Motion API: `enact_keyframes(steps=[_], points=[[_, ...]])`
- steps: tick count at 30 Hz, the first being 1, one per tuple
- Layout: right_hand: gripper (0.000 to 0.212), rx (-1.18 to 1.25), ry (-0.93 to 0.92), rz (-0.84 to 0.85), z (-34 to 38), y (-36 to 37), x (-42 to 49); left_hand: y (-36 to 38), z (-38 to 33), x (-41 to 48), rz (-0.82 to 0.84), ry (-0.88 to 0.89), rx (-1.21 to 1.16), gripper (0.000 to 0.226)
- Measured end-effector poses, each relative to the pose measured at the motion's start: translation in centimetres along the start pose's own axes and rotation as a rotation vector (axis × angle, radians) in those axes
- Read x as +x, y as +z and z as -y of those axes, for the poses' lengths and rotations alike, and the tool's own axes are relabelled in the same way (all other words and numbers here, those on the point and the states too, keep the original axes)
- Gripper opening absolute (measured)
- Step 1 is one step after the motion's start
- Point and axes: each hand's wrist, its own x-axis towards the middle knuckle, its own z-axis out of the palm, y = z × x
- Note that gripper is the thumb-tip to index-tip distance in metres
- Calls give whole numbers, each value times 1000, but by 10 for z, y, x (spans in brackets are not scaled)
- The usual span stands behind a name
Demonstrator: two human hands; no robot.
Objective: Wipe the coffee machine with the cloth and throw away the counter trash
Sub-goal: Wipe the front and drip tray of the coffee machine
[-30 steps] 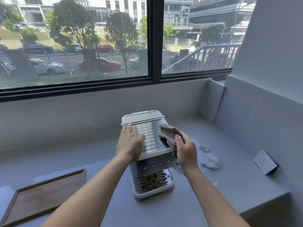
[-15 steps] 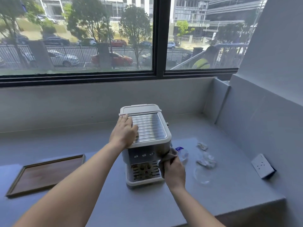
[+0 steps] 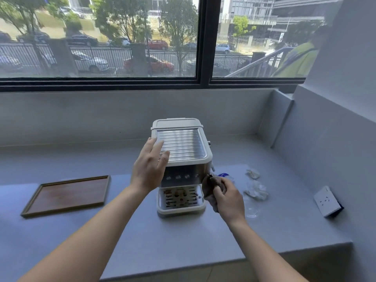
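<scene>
**Two hands at a coffee machine on a grey counter**

A head-worn camera looks down at a grey counter [image 3: 183, 237] below a wide window [image 3: 101, 37]. At the centre stands a cream and steel coffee machine [image 3: 183, 159], its ribbed metal top facing up and its slotted drip tray toward the viewer.

The left hand [image 3: 149, 168] is at the machine's 9 o'clock side. It is spread open, fingers loosely apart, holding nothing; the fingertips lie over the left edge of the ribbed top, though whether they touch it cannot be told.

The right hand [image 3: 228, 198] is at the machine's 4 o'clock corner. Its fingers are curled closed around a bunched brown cloth [image 3: 212, 185], which is pressed against the lower right front edge of the machine, just beside the row of buttons.

The counter trash [image 3: 255, 189] lies on the counter at 3 o'clock from the machine, near the right hand: crumpled clear plastic wrappers and a small white scrap, plus a blue-and-white piece partly hidden behind the cloth.

At 9 o'clock, well apart from the machine, a flat wooden tray [image 3: 69, 195] rests on the counter. At far 3 o'clock, a white wall socket [image 3: 327, 201] sits on the sloping side wall.
</scene>
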Motion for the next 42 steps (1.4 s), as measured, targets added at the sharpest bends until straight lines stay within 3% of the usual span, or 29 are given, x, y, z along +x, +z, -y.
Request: enact_keyframes(steps=[4, 12, 20, 27, 34, 39, 42], points=[[25, -54, -12, 31, 4, -4, 4, 2, 3, -23, -30, 20, 66, 54], [27, -157, -51, 67, -6, -6, 4, 12, 37, -68, -47, -142, 100, 66], [8, -253, -108, 108, -52, 7, -8, 53, 108, -130, 261, -197, 419, 62], [8, -245, -211, 33, -87, 39, 1, 104, 160, -155, 436, -409, 428, 62], [37, -283, -222, 45, -129, 54, -2, 120, 168, -166, 345, -324, 509, 71], [38, -171, -241, -91, -130, 52, 4, 118, 155, -171, 299, -94, 389, 71], [38, -138, -304, -157, -124, 59, 16, 119, 157, -173, 303, -43, 372, 71]])
